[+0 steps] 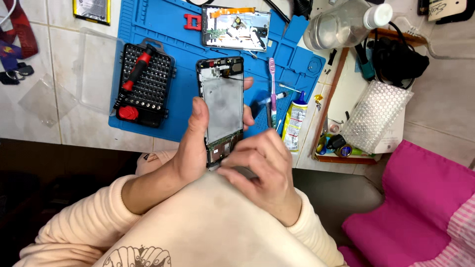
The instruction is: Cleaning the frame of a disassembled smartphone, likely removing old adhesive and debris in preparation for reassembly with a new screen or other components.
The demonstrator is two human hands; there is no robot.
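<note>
Person's wearing a pale peach sweatshirt [208, 227], sleeves pushed up a bit from the wrists, and a dark line-drawn print's showing low on the front.

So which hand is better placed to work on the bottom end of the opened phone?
Right hand, probably: its fingertips sit at the bottom end of the phone, while the left hand grips the phone's side, holding it up over the blue mat.
</note>
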